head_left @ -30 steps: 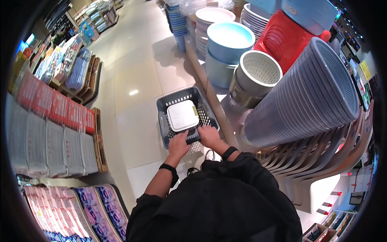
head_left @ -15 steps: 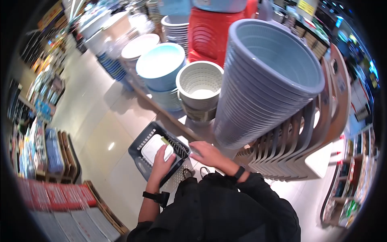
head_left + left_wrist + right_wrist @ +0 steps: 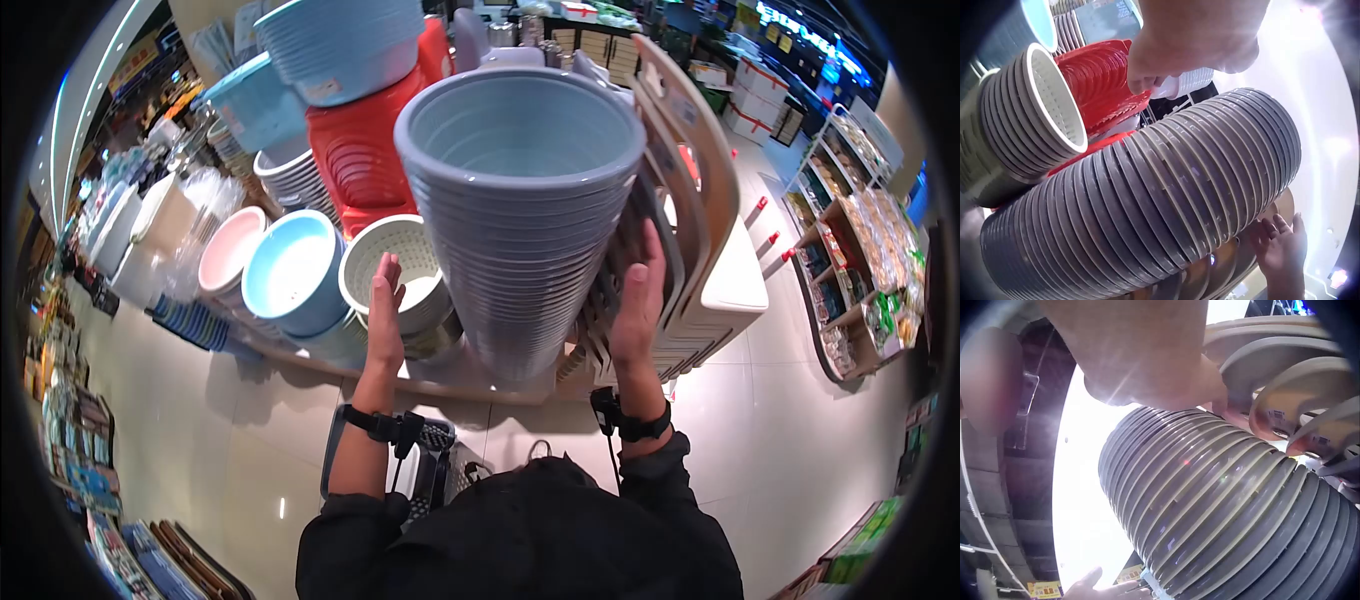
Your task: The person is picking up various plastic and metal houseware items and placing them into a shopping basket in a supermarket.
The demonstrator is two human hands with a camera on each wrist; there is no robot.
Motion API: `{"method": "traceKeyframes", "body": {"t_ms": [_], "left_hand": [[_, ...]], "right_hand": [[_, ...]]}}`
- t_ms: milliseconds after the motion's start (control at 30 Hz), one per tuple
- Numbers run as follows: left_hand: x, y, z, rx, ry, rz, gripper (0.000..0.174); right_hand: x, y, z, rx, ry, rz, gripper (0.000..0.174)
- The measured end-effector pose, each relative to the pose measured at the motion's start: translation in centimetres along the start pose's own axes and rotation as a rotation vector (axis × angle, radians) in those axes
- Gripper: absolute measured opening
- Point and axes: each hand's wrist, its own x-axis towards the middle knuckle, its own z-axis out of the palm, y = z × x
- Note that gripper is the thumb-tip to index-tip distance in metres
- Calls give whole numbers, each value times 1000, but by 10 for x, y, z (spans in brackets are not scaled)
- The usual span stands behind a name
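Note:
A tall stack of nested grey-blue plastic tubs [image 3: 520,230] rises right in front of me. My left hand [image 3: 385,315] is raised to the left of the stack with fingers extended, overlapping the cream perforated basket [image 3: 400,262] in the head view. On the stack's other side my right hand [image 3: 637,305] is held up, fingers extended, between the tubs and the beige stacked chairs [image 3: 690,180]. In the left wrist view the right hand [image 3: 1282,250] appears beside the upper end of the stack. Neither hand grips anything.
Pink and light blue basins [image 3: 292,272] stand to the left, with red stacked plastic stools [image 3: 365,150] behind. A dark shopping basket [image 3: 437,436] sits on the floor by my left forearm, partly hidden. Shelves of packaged goods [image 3: 860,250] stand at the right.
Both hands have left the shopping basket's handle and risen to either side of the tub stack. My view has turned right, bringing the stack to the middle.

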Motion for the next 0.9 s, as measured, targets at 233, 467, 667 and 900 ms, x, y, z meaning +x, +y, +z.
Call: {"method": "traceKeyframes", "body": {"t_ms": [233,467,667,900], "left_hand": [[60,15,50,-28,49,207,86],[67,16,79,-260,-5,75,79],[79,16,53,-96,-47,133,79],[95,101,48,128,-139,435,93]], "right_hand": [[31,23,10,-20,-129,71,95],[45,47,17,53,-161,89,97],[35,28,15,-6,-184,85,95],[74,-41,-3,-444,-127,-538,55]]}}
